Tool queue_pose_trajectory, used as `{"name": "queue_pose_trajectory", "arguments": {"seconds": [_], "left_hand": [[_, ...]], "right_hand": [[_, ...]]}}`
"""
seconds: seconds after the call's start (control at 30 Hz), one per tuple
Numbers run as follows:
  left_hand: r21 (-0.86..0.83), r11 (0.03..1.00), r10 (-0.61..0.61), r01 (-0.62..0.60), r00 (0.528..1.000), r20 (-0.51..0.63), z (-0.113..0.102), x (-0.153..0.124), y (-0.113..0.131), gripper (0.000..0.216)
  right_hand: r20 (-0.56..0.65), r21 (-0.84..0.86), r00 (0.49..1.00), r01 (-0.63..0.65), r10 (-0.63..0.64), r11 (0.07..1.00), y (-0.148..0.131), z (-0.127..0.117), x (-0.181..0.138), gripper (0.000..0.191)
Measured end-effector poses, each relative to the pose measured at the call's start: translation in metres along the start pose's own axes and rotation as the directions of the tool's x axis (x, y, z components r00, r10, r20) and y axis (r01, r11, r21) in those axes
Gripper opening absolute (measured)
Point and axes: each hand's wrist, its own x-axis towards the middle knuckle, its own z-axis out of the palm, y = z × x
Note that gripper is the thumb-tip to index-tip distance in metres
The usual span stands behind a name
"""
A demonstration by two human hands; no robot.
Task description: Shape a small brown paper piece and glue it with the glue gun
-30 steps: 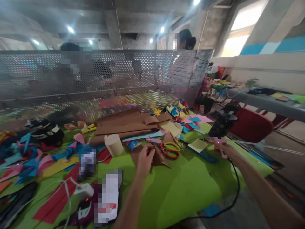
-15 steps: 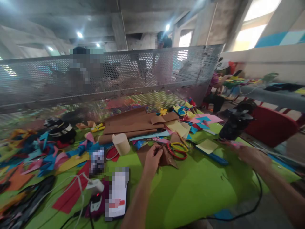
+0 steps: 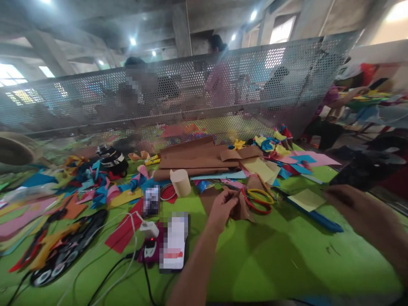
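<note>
My left hand (image 3: 225, 206) is closed in a pinch on a folded piece of brown paper (image 3: 244, 210), just above the green tabletop. Right beside that paper lie red and yellow loops (image 3: 271, 198), which look like scissor handles. My right hand (image 3: 346, 204) is at the right, its fingers blurred and pointing left. It is nearest to a pale yellow paper square (image 3: 307, 200), which lies across a long blue tool (image 3: 328, 222). Whether the right hand holds anything I cannot make out.
Brown paper sheets (image 3: 197, 159) lie behind, with a cream roll (image 3: 181, 182) in front. A phone (image 3: 174, 242), a white plug (image 3: 149, 229) and cables are at left. Colourful scraps and a black pouch (image 3: 73, 250) lie farther left. A perforated metal screen (image 3: 178, 97) borders the back.
The view has swung left, so things sit farther right in it. My right hand has come in from the black object towards the yellow square. My left hand keeps its pinch on the brown paper.
</note>
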Motion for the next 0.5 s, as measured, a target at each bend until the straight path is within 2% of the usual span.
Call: {"name": "queue_pose_trajectory", "arguments": {"seconds": [0.07, 0.13, 0.23, 0.33, 0.4, 0.5], "left_hand": [[-0.014, 1.000, -0.023, 0.023, 0.999, 0.023, 0.000, -0.001, 0.002, 0.023], [-0.040, 0.999, -0.035, 0.037, 0.998, 0.044, 0.000, -0.003, 0.003, 0.023], [-0.093, 0.995, -0.037, 0.043, 0.998, 0.058, 0.001, -0.003, 0.003, 0.024], [-0.152, 0.988, -0.024, 0.032, 0.998, 0.058, 0.002, -0.002, -0.001, 0.023], [-0.179, 0.984, -0.017, 0.022, 1.000, 0.026, 0.002, -0.001, -0.006, 0.023], [-0.230, 0.973, -0.007, -0.009, 0.998, -0.068, 0.004, 0.000, -0.012, 0.023]], "right_hand": [[0.175, 0.247, 0.979, 0.056, -0.101, 0.967, -0.036, 0.022, -0.010, 0.050], [0.316, 0.461, 0.937, -0.013, -0.150, 0.888, -0.069, 0.047, -0.016, 0.057], [0.458, 0.641, 0.861, -0.146, -0.222, 0.754, -0.100, 0.080, -0.021, 0.062], [0.505, 0.724, 0.817, -0.225, -0.278, 0.652, -0.111, 0.102, -0.025, 0.060], [0.494, 0.754, 0.824, -0.248, -0.277, 0.608, -0.111, 0.110, -0.031, 0.056], [0.461, 0.782, 0.863, -0.287, -0.204, 0.553, -0.108, 0.119, -0.044, 0.050]]}}
